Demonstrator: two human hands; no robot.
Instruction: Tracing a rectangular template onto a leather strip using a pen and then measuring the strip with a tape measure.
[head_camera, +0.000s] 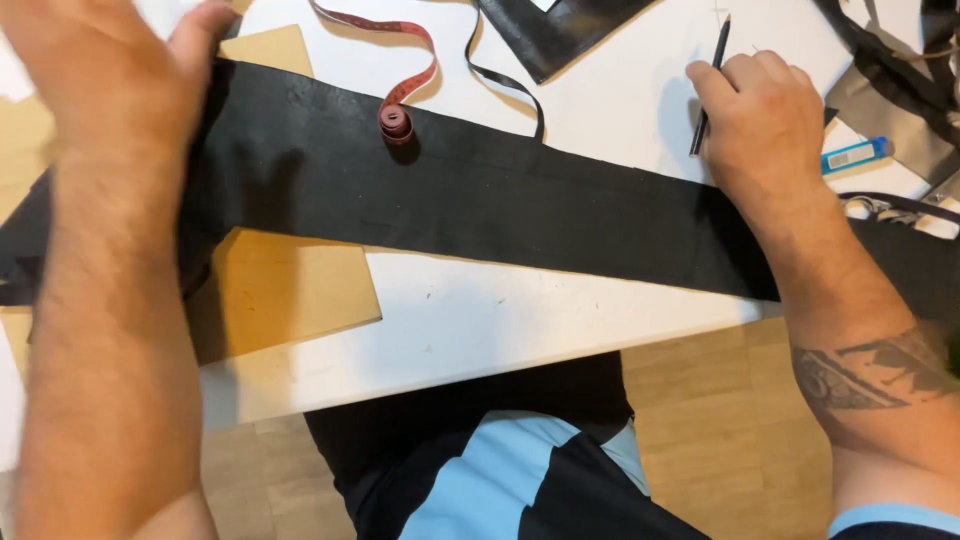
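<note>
Blurred left hand (110, 70) perhaps presses black fabric (480, 195); fingertips cut off.

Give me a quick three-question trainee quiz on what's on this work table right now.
1. True or false: the right hand holds a black pencil.
2. What sits on the black fabric strip? A) scissors B) the rolled end of a red tape measure C) a blue glue stick
3. Which hand is pressed flat on the strip's far end, over the brown card sheet?

Key
1. True; the pencil shows between its fingers, tip end toward the white table.
2. B; the tape's loose end trails away across the table.
3. The left hand, open and blurred.
</note>
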